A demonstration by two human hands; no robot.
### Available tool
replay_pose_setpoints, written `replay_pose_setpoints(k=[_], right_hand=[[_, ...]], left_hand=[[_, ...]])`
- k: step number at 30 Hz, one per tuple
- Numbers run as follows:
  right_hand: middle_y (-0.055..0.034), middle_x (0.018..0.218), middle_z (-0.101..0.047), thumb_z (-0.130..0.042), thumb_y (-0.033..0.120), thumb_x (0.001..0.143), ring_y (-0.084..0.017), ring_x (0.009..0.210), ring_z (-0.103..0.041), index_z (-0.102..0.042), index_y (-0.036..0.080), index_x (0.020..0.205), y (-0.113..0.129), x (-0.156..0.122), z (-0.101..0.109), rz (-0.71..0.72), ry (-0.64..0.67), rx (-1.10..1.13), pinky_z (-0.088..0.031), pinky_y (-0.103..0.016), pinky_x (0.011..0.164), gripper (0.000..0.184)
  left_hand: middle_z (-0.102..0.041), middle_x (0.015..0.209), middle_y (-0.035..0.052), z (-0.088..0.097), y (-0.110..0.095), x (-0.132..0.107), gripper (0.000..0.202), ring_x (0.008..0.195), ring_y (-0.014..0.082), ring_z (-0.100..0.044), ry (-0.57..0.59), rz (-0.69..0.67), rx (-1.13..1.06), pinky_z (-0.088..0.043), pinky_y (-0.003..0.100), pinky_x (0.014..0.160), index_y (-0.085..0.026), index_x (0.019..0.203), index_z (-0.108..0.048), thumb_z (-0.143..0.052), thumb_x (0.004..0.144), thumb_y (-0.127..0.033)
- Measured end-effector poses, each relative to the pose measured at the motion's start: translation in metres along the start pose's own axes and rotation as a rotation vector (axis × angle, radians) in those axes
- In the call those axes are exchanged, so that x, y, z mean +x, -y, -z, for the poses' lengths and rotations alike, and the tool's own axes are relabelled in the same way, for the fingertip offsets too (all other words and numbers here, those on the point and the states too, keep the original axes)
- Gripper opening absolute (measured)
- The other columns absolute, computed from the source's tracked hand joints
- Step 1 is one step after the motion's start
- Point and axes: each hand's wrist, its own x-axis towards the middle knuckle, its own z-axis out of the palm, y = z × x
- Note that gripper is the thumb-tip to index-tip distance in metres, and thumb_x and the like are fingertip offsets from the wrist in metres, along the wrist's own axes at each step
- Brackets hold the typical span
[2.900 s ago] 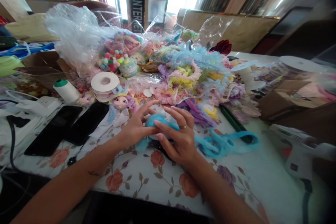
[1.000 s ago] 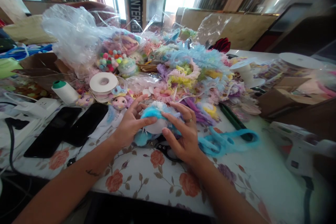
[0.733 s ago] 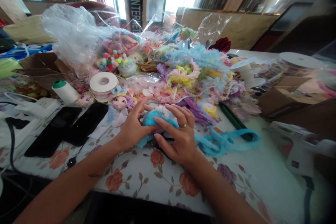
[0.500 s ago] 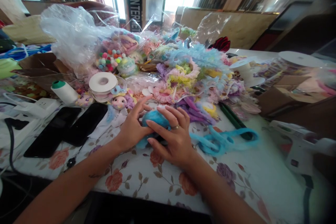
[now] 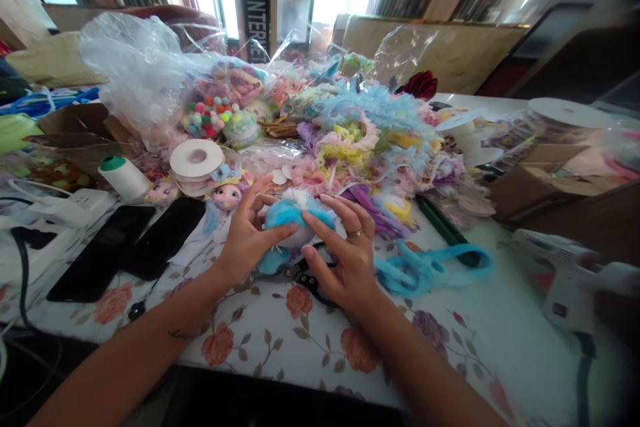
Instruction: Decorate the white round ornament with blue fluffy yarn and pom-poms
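Observation:
A round ball with bright blue wool fibre (image 5: 285, 215) over a white core is held between both hands above the flowered cloth. My left hand (image 5: 250, 233) grips its left side, thumb across the front. My right hand (image 5: 345, 240), with a ring, presses fingertips on its right side and front. Under the hands lies a black-handled tool (image 5: 311, 282), mostly hidden, beside a small blue tuft (image 5: 273, 260). A long loose strip of blue wool (image 5: 425, 270) curls on the table to the right.
Two black phones (image 5: 103, 253) lie at left, near a thread cone (image 5: 124, 178) and a ribbon spool (image 5: 197, 160). Frilly trims (image 5: 370, 113) and plastic bags pile up behind. A white glue gun (image 5: 560, 280), a green tube (image 5: 447, 230) and a cardboard box (image 5: 535, 180) stand right.
The ball has been turned, so its white part now shows below the blue wool. Both hands have spread slightly apart around it, uncovering the black-handled tool below.

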Motion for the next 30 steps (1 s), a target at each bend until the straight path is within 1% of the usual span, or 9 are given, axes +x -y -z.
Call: replay_pose_setpoints(k=[5,8,11,14,16,18,23,26,30], right_hand=[[-0.0144,0.134,-0.055,-0.058,0.025,0.088,-0.034,0.126,-0.049,-0.063,0.023,0.122,-0.001,0.000,0.000,-0.031,0.000,0.035,-0.038,-0.058,0.105,0.034],[-0.0156,0.132,-0.056,-0.059,0.026,0.088,-0.034,0.124,-0.051,-0.065,0.021,0.117,-0.006,0.001,0.000,-0.052,-0.017,0.046,-0.041,-0.057,0.102,0.029],[-0.0141,0.129,-0.059,-0.059,0.025,0.089,-0.032,0.120,-0.054,-0.067,0.022,0.107,-0.010,0.001,0.001,-0.111,-0.056,0.060,-0.042,-0.055,0.100,0.020],[-0.0131,0.120,-0.062,-0.061,0.023,0.088,-0.030,0.113,-0.057,-0.065,0.022,0.109,-0.011,0.004,0.005,-0.169,-0.161,0.039,-0.046,-0.051,0.098,0.022],[-0.0129,0.116,-0.062,-0.065,0.022,0.085,-0.029,0.110,-0.059,-0.064,0.022,0.109,-0.008,0.006,0.008,-0.137,-0.199,0.009,-0.048,-0.049,0.095,0.025],[-0.0117,0.116,-0.062,-0.067,0.021,0.083,-0.029,0.109,-0.059,-0.063,0.024,0.102,-0.005,0.008,0.010,-0.048,-0.173,-0.012,-0.050,-0.048,0.092,0.020],[-0.0102,0.127,-0.059,-0.065,0.012,0.084,-0.030,0.117,-0.057,-0.064,0.026,0.100,-0.001,0.009,0.009,0.126,-0.058,-0.046,-0.051,-0.048,0.094,0.022],[-0.0101,0.123,-0.063,-0.065,0.007,0.083,-0.028,0.115,-0.058,-0.066,0.025,0.096,-0.002,0.009,0.010,0.136,-0.079,-0.044,-0.052,-0.047,0.092,0.022],[-0.0086,0.117,-0.065,-0.065,0.002,0.081,-0.026,0.107,-0.060,-0.065,0.024,0.092,-0.003,0.007,0.012,0.192,-0.124,-0.047,-0.053,-0.045,0.087,0.024]], left_hand=[[-0.056,0.097,-0.0016,0.000,0.002,0.001,0.081,0.082,0.0115,-0.061,0.008,-0.001,-0.051,-0.053,0.020,0.070,-0.032,0.137,-0.046,-0.086,0.067,-0.027],[-0.058,0.100,0.0002,0.004,0.002,0.004,0.079,0.085,0.0136,-0.063,-0.022,-0.055,-0.010,-0.054,0.021,0.070,-0.031,0.138,-0.045,-0.084,0.070,-0.031],[-0.060,0.109,0.0040,0.010,0.002,0.006,0.080,0.090,0.0169,-0.064,-0.058,-0.171,0.194,-0.055,0.024,0.070,-0.032,0.142,-0.041,-0.082,0.072,-0.036],[-0.061,0.121,0.0083,0.015,0.004,0.006,0.081,0.104,0.0228,-0.063,-0.050,-0.344,0.473,-0.056,0.029,0.077,-0.032,0.143,-0.040,-0.081,0.074,-0.038],[-0.061,0.127,0.0090,0.015,0.005,0.004,0.076,0.112,0.0250,-0.061,-0.001,-0.445,0.598,-0.055,0.033,0.085,-0.032,0.142,-0.042,-0.078,0.077,-0.037],[-0.060,0.131,0.0089,0.014,0.004,0.002,0.071,0.115,0.0252,-0.061,0.048,-0.483,0.641,-0.054,0.034,0.089,-0.033,0.142,-0.043,-0.076,0.079,-0.037],[-0.060,0.129,0.0086,0.009,0.000,-0.003,0.073,0.112,0.0239,-0.062,0.110,-0.315,0.500,-0.055,0.029,0.084,-0.033,0.141,-0.043,-0.078,0.077,-0.037],[-0.059,0.128,0.0082,0.007,-0.004,-0.005,0.074,0.110,0.0224,-0.062,0.193,-0.202,0.393,-0.055,0.025,0.080,-0.035,0.143,-0.041,-0.077,0.078,-0.033],[-0.050,0.140,0.0076,0.005,-0.007,-0.007,0.072,0.119,0.0227,-0.057,0.292,-0.171,0.298,-0.055,0.023,0.081,-0.038,0.143,-0.040,-0.073,0.081,-0.027]])
